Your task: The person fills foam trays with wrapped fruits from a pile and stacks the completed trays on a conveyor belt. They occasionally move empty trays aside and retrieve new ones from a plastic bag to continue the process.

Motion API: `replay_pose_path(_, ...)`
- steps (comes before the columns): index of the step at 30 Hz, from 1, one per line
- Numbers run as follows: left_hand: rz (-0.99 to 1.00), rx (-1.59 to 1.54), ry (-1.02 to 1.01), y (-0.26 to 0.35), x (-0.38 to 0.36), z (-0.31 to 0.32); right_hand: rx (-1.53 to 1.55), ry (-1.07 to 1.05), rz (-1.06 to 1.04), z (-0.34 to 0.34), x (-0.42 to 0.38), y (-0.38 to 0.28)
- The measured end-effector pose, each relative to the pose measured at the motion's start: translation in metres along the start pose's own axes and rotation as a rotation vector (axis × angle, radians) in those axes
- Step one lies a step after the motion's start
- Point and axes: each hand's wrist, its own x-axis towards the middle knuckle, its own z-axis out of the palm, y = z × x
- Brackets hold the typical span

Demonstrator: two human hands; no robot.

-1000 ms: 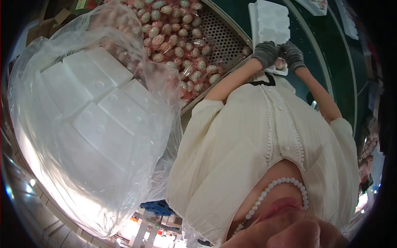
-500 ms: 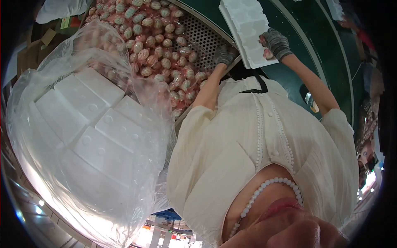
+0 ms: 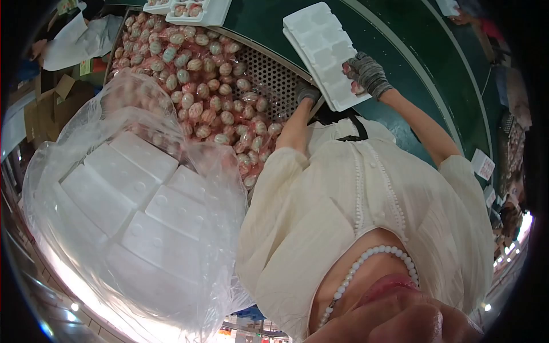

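Observation:
A white tray with moulded hollows (image 3: 320, 43) lies tilted across the edge of a green surface (image 3: 400, 68). My right hand (image 3: 370, 75), in a grey glove, is over the tray's near right part, its fingers curled round small pink-wrapped balls (image 3: 357, 87). My left hand (image 3: 307, 92), also gloved, is at the near right corner of a metal bin (image 3: 266, 70), beside the tray's left edge; its fingers are mostly hidden. Many striped balls in clear and pink wrappers (image 3: 197, 86) fill much of the bin.
White foam boxes (image 3: 126, 171) in a big clear plastic bag (image 3: 46, 177) stand at the left. Filled white trays (image 3: 197, 12) lie beyond the bin. Cardboard (image 3: 48, 111) is at the far left. Another person's hand (image 3: 460, 17) shows at the upper right.
The view has shifted, showing filled trays at the top. My right hand remains over the white tray with the wrapped balls, and my left hand remains at the bin's corner.

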Motion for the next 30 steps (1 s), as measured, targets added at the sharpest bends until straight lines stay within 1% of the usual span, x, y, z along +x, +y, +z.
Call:
replay_pose_path(1,-0.071,-0.065,0.000,-0.007,-0.001,-0.006,0.003,0.001,-0.005,0.001,-0.002,0.006)
replay_pose_path(2,-0.194,-0.194,-0.009,-0.015,-0.006,-0.017,0.205,0.092,-0.052,0.003,-0.006,0.017)
replay_pose_path(3,-0.341,-0.375,-0.007,-0.022,-0.012,-0.032,0.410,0.179,-0.100,0.005,-0.010,0.025)
replay_pose_path(4,-0.468,-0.574,0.011,-0.025,-0.018,-0.049,0.417,0.174,-0.102,0.006,-0.015,0.026)
replay_pose_path(5,-0.540,-0.760,0.040,-0.025,-0.027,-0.065,0.501,0.272,-0.056,0.005,-0.020,0.027)
replay_pose_path(6,-0.557,-0.903,0.075,-0.021,-0.035,-0.081,0.586,0.372,-0.012,0.003,-0.021,0.026)
replay_pose_path(7,-0.433,-1.071,0.044,0.008,-0.037,-0.107,0.597,0.367,-0.024,0.002,-0.020,0.022)
replay_pose_path(8,-0.314,-1.246,-0.005,0.038,-0.038,-0.133,0.780,0.344,-0.059,0.002,-0.020,0.016)
replay_pose_path(9,-0.263,-1.365,-0.015,0.044,-0.040,-0.142,0.965,0.317,-0.096,0.003,-0.020,0.009)
replay_pose_path(10,-0.213,-1.484,-0.032,0.051,-0.041,-0.150,0.981,0.313,-0.110,0.003,-0.019,-0.003)
replay_pose_path(11,-0.205,-1.471,-0.026,0.061,-0.037,-0.151,0.976,0.173,-0.052,0.002,-0.017,-0.016)
replay_pose_path(12,-0.098,-1.517,-0.083,0.078,-0.029,-0.151,0.963,0.042,0.009,-0.001,-0.015,-0.026)
replay_pose_path(13,0.007,-1.563,-0.151,0.095,-0.022,-0.149,1.202,-0.079,-0.039,-0.004,-0.014,-0.032)
replay_pose_path(14,0.015,-1.559,-0.171,0.109,-0.018,-0.148,1.168,-0.063,-0.088,0.004,-0.009,-0.032)
replay_pose_path(15,-0.019,-1.535,-0.189,0.123,-0.017,-0.146,1.131,-0.048,-0.133,0.006,-0.005,-0.035)
replay_pose_path(16,-0.053,-1.512,-0.204,0.134,-0.015,-0.142,1.030,0.102,-0.197,0.007,-0.006,-0.036)
replay_pose_path(17,-0.046,-1.513,-0.218,0.140,-0.011,-0.137,1.026,0.115,-0.192,0.004,-0.008,-0.028)
replay_pose_path(19,-0.043,-1.289,-0.168,0.151,-0.003,-0.129,0.803,0.085,-0.001,-0.018,-0.015,-0.023)
replay_pose_path(20,-0.015,-1.226,-0.139,0.154,-0.001,-0.123,0.717,0.081,0.023,-0.015,-0.013,-0.014)
replay_pose_path(21,-0.013,-1.225,-0.148,0.160,0.002,-0.121,0.719,0.087,0.029,-0.020,-0.014,-0.013)
replay_pose_path(23,0.174,-0.870,-0.150,0.169,0.008,-0.115,0.484,0.273,-0.149,-0.032,-0.018,-0.008)
replay_pose_path(24,0.158,-0.887,-0.199,0.174,0.011,-0.118,0.531,0.267,-0.189,-0.034,-0.015,-0.001)
replay_pose_path(25,0.162,-0.888,-0.203,0.177,0.014,-0.120,0.529,0.271,-0.186,-0.035,-0.014,0.002)
replay_pose_path(27,0.185,-0.912,-0.264,0.181,0.023,-0.121,0.870,0.037,-0.165,-0.037,-0.009,0.008)
replay_pose_path(28,0.106,-1.001,-0.278,0.180,0.027,-0.118,0.896,0.067,-0.153,-0.033,-0.004,0.013)
replay_pose_path(29,0.110,-1.001,-0.278,0.178,0.029,-0.112,0.895,0.070,-0.155,-0.021,0.004,0.020)
replay_pose_path(30,0.197,-0.946,-0.207,0.179,0.029,-0.108,1.056,0.166,-0.116,-0.019,0.011,0.018)
